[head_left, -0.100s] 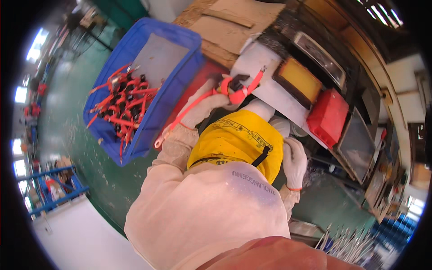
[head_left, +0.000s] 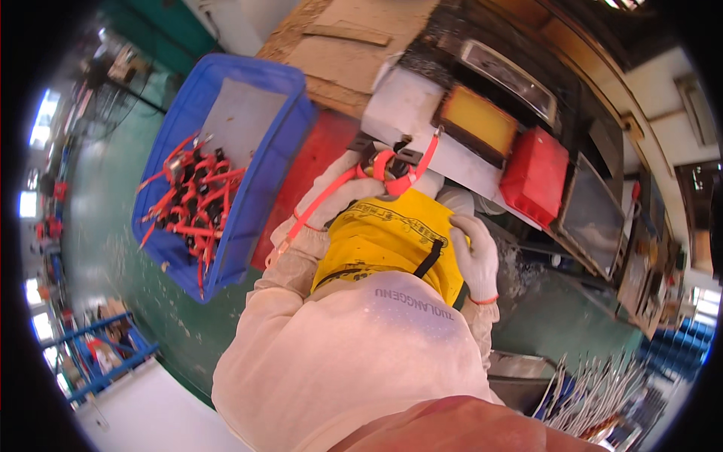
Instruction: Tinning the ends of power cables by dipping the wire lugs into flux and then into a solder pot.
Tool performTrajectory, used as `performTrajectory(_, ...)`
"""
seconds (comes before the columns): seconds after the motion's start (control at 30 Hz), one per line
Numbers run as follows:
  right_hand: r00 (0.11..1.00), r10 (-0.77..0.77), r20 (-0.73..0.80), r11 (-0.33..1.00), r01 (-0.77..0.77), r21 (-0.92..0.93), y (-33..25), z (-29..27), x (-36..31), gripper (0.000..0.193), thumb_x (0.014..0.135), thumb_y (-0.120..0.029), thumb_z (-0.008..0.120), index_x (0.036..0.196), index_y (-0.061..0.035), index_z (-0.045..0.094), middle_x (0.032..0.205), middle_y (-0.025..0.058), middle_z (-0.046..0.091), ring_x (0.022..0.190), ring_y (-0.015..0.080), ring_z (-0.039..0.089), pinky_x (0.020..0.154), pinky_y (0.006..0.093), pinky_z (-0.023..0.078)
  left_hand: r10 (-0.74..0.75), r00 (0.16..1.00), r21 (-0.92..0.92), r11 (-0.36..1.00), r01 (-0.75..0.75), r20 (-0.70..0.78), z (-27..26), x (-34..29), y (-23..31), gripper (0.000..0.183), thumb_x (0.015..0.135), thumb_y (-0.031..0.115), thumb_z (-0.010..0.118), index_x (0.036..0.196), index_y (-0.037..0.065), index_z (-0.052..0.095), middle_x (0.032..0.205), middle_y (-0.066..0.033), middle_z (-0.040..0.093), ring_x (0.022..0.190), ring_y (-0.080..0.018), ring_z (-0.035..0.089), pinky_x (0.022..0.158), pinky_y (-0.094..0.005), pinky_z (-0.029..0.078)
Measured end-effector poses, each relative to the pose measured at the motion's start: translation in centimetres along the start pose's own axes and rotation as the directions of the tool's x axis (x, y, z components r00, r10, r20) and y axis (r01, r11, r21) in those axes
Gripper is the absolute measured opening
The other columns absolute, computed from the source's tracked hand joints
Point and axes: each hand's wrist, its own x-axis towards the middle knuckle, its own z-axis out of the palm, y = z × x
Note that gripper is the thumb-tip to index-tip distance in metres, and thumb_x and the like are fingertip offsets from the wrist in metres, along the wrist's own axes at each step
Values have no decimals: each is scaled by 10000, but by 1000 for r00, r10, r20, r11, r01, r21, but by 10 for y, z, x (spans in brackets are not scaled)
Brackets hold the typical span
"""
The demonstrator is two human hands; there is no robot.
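My left hand, in a white glove, is closed on a red cable bent into a loop around a black part. One bare metal lug of the cable points down beside my left sleeve; its other end sticks up to the right. My right hand, also gloved, is at the right edge of my yellow apron. Its fingers are curled, with a bit of yellow cloth showing between them. To the left, a blue bin holds a heap of similar red cables with black parts.
Ahead stands a workbench with a white sheet, a yellow block in a dark frame and a red plastic bin. A red surface lies beside the blue bin. Thin rods are bundled at the lower right.
The whole view has shifted slightly, with the bench and the bins sitting further left. My left hand still holds the cable, and my right hand stays at the apron's edge.
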Motion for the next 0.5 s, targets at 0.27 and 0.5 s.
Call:
performTrajectory(0.27,977,159,141,816,-210,539,-8,34,8,531,938,-120,593,1434,-26,432,1119,103,663,1051,170,636,921,298,478,-83,973,117,991,58,217,34,22,-5,517,868,142,716,1343,16,555,1188,-65,627,1124,-138,580,988,-279,462)
performTrajectory(0.5,998,-2,62,992,-6,124,46,51,-5,386,869,31,597,1250,-23,571,1221,175,594,987,311,613,880,321,509,-77,970,91,994,57,229,32,18,-17,392,951,227,624,1279,14,603,1179,-44,632,1104,-103,554,998,-276,434)
